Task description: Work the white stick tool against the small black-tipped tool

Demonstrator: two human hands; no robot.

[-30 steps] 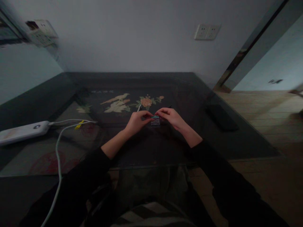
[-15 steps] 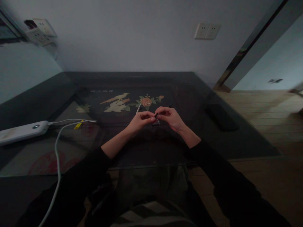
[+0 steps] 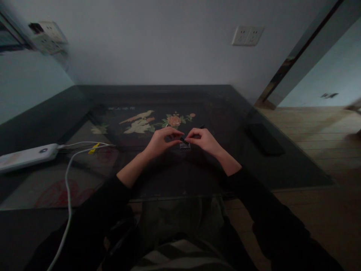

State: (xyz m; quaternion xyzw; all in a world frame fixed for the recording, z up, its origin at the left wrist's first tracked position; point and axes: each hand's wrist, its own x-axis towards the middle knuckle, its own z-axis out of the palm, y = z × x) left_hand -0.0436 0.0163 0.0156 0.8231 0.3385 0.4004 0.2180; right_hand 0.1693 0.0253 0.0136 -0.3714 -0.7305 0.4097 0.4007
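Above the dark table, my right hand pinches a small, thin black piece between thumb and fingertips. The piece is too small to name. My left hand is close to its other end, with thumb and forefinger apart; whether the thumb tip touches it I cannot tell. Just below the fingertips lies a small clear case with dark contents, partly covered by the piece. A thin black stick shows behind my right hand, and a pale stick tip behind my left.
At the left lies a white power strip with a white cable and a yellow tag. A flat black object rests near the right edge. A flower and bird picture shows under the tabletop. Wall sockets are behind.
The teal-edged thing between my fingertips a second ago no longer shows; a small black piece is there now. My left thumb and forefinger have parted, and that hand has shifted slightly left.
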